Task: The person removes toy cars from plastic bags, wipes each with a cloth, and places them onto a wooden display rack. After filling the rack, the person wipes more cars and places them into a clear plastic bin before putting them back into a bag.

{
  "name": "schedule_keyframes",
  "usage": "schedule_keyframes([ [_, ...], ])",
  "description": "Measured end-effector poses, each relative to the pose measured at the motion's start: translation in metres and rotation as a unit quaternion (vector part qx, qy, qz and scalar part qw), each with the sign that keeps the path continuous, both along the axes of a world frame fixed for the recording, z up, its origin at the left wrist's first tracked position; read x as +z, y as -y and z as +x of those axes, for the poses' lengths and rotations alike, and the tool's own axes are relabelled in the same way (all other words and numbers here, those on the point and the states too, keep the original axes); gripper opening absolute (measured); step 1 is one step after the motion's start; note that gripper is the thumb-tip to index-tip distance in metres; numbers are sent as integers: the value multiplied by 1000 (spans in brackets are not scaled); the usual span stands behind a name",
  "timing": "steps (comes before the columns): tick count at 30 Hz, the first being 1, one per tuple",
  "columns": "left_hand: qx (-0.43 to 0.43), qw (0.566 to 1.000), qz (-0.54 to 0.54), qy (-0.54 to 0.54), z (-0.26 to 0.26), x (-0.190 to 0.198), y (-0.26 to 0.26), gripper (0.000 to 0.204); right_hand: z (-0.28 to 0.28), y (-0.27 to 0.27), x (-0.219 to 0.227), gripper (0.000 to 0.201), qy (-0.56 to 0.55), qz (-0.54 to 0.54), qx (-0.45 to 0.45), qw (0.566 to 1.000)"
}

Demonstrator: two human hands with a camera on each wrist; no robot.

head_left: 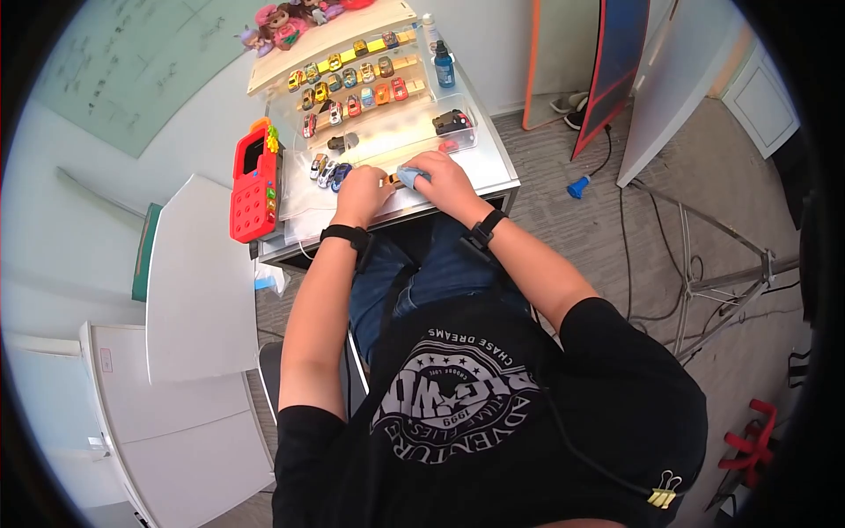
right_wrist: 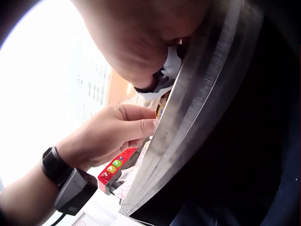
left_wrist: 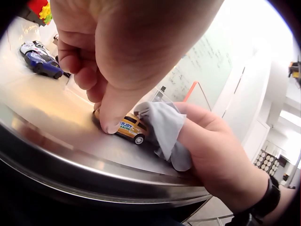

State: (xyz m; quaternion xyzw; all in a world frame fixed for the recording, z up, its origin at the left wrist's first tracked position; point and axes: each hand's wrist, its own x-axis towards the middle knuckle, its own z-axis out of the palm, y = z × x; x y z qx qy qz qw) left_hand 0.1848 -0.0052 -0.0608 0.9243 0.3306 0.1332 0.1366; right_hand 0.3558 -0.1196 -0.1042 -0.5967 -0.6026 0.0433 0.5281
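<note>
Near the table's front edge, my left hand (head_left: 359, 194) pinches a yellow toy car (left_wrist: 129, 126) with "ENJOY RACING" lettering on its side. My right hand (head_left: 447, 183) grips a grey-blue cloth (left_wrist: 162, 127) bunched in its fingers, and the cloth lies against one end of the car. Part of the car is covered by my left thumb and fingers. In the right wrist view only a sliver of the car (right_wrist: 161, 112) shows between left fingertips and cloth. Beside my left hand stand several toy cars, among them a blue one (left_wrist: 41, 64).
Behind, a stepped wooden rack (head_left: 352, 66) carries rows of toy cars, with dolls (head_left: 286, 26) on top. A clear bin (head_left: 466, 132) holds a black car (head_left: 451, 122). A red toy case (head_left: 253, 189) stands at the left and a blue bottle (head_left: 444, 66) at the back right.
</note>
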Motion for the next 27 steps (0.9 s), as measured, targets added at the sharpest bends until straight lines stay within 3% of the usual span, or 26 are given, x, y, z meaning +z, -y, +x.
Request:
schedule_keyframes([
  [5, -1, 999, -29, 26, 22, -7, 6, 25, -1, 0, 3, 17, 63, 23, 18, 998],
  [12, 18, 997, -28, 74, 39, -17, 15, 27, -6, 0, 1, 16, 90, 53, -69, 992],
  [14, 9, 997, -6, 81, 35, -25, 9, 33, -4, 1, 1, 16, 62, 36, -75, 995],
  [17, -6, 983, -155, 94, 15, -12, 17, 57, 2, 1, 0, 17, 26, 48, -81, 995],
  [22, 14, 984, -118, 133, -7, -27, 27, 62, 5, 2, -2, 20, -75, 47, -90, 992],
  [27, 30, 980, -60, 188, -6, -37, 30, 52, 4, 2, -1, 17, -88, 42, -90, 991],
])
